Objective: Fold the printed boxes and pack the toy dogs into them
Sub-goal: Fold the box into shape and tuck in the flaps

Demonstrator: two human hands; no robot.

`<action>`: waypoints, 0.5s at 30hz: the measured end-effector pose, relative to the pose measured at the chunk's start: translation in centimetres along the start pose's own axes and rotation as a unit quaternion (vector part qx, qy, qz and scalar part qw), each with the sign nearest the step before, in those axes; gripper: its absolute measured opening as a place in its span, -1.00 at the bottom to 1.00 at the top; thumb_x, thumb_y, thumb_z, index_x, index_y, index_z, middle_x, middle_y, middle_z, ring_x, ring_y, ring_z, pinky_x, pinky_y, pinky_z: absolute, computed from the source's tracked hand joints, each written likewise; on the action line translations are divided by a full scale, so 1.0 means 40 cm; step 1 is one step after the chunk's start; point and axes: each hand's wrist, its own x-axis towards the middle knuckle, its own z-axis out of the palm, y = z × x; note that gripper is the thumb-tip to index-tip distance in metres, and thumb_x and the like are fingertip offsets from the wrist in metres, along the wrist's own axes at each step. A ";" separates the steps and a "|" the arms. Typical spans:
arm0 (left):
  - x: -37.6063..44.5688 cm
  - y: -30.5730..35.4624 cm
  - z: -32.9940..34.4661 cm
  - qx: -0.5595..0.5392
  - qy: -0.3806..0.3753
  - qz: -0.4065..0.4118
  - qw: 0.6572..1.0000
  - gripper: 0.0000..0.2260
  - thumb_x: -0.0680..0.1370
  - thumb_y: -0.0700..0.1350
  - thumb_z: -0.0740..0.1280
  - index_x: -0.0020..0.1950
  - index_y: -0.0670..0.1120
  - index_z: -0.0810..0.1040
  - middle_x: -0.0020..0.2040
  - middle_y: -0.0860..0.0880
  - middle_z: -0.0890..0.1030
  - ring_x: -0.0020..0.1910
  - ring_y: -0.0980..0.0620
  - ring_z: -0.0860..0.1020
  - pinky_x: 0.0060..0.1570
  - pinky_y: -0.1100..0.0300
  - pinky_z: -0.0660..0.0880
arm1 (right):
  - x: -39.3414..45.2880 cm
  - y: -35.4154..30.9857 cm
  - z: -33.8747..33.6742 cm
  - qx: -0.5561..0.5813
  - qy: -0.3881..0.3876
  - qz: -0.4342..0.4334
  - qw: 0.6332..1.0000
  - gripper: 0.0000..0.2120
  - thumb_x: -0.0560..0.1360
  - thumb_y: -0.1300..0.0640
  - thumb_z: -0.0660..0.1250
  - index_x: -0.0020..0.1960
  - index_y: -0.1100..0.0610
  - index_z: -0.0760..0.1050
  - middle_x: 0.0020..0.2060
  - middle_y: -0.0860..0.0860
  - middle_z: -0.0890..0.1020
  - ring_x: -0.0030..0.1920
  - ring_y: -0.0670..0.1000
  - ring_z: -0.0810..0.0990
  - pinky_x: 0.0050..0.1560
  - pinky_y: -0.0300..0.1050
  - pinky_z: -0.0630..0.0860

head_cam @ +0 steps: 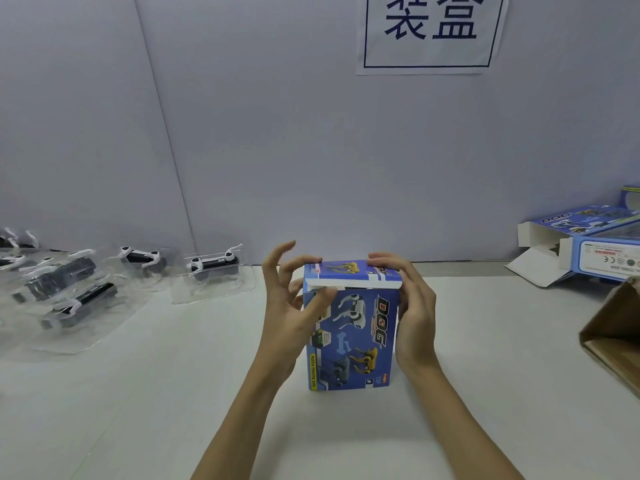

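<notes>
A blue printed box (353,334) with dog pictures and the word DOG stands upright at the middle of the white table (173,393). Its top flap (349,275) is folded down, with a narrow gap left at the front edge. My left hand (287,306) is at the box's left side; its thumb presses on the front face just under the flap and the other fingers are spread beside the top corner. My right hand (412,306) holds the box's right side, fingers curled over the top right corner. Toy dogs in clear plastic trays (211,271) lie at the left.
Several more toy dogs in clear trays (69,292) are piled at the far left. Printed boxes (588,247) with open flaps lie at the back right. A brown cardboard carton (616,337) juts in at the right edge. A paper sign (433,29) hangs on the wall.
</notes>
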 end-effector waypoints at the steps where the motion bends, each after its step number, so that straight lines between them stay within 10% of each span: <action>1: 0.000 -0.001 -0.005 0.021 -0.009 -0.005 1.000 -0.48 0.46 0.08 0.51 0.36 0.21 0.41 0.32 0.03 0.58 0.29 -0.16 0.62 -0.01 -0.09 0.69 | 0.002 0.002 -0.006 0.000 -0.002 0.006 1.000 -0.64 0.68 0.09 0.06 0.13 0.17 0.62 0.23 0.08 0.65 0.24 0.21 0.65 -0.07 -0.11 0.66; 7: -0.004 -0.019 0.000 0.060 -0.016 -0.003 0.998 -0.55 0.50 0.31 0.40 0.22 0.04 0.50 0.39 0.14 0.45 0.38 -0.12 0.54 -0.08 0.17 0.63 | 0.003 0.006 0.004 -0.019 0.006 0.017 1.000 -0.46 0.66 -0.21 0.08 0.12 0.21 0.60 0.33 0.01 0.61 0.22 0.19 0.66 0.04 0.09 0.64; 11: -0.015 -0.045 0.018 0.044 -0.003 0.031 0.999 -0.70 0.60 0.18 0.31 0.25 0.08 0.48 0.48 0.16 0.37 0.52 -0.02 0.40 0.02 0.11 0.66 | -0.006 -0.004 0.011 -0.032 -0.016 0.015 0.999 -0.62 0.68 -0.20 0.08 0.09 -0.01 0.59 0.27 -0.04 0.62 0.19 0.13 0.69 -0.09 -0.06 0.69; 15: -0.030 -0.060 0.042 0.048 0.052 0.048 0.996 -0.70 0.62 0.25 0.27 0.28 0.16 0.49 0.45 0.02 0.39 0.50 -0.15 0.40 0.11 -0.09 0.66 | -0.026 0.001 0.016 -0.078 -0.060 0.005 0.995 -0.70 0.65 -0.26 0.15 0.20 -0.09 0.47 0.06 -0.04 0.66 0.00 0.23 0.71 -0.24 0.32 0.66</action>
